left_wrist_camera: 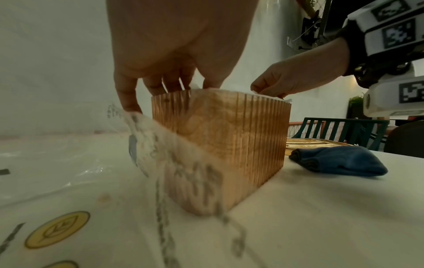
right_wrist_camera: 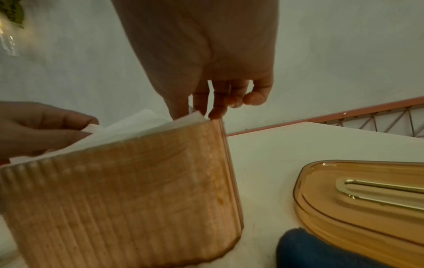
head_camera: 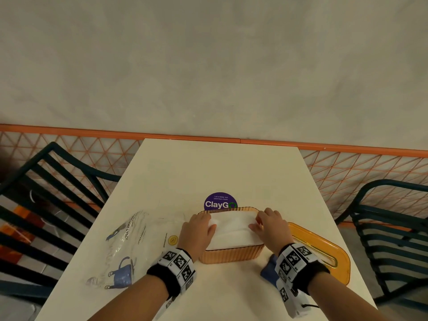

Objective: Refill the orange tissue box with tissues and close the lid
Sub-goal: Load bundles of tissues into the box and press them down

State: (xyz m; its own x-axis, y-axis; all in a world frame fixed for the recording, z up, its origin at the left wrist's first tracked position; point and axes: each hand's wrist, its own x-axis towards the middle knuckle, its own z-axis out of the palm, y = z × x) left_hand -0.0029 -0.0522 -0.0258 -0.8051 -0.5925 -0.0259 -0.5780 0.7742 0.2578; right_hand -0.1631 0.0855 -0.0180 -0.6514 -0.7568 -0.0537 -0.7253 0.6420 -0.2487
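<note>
While the lid is off, the job now looks like pushing the tissues down flat. The counter (head_camera: pixel 231 167) is big and white, with dark chairs (head_camera: pixel 391 228) on both sides and a wall at the far end. There is lots of open room behind the box. A see-through plastic bag (head_camera: pixel 129 242) lies to the left. The orange lid (head_camera: pixel 324 249) lies flat just to the right of the box, with a blue cloth (head_camera: pixel 269 269) beside it. The orange tissue box (head_camera: pixel 231 253) sits in the middle of the counter, near the front. The white tissues (head_camera: pixel 231 225) fill it to the top. The left hand (head_camera: pixel 196 230) pinches the left end of the stack. The right hand (head_camera: pixel 271 225) has its fingers (right_wrist_camera: pixel 215 108) bent at the right rim, touching the tissues. To do this well, press both ends down evenly, so no corner sticks over the rim. Then the lid can sit flat. The reach to the lid is short, but the cloth is close.
</note>
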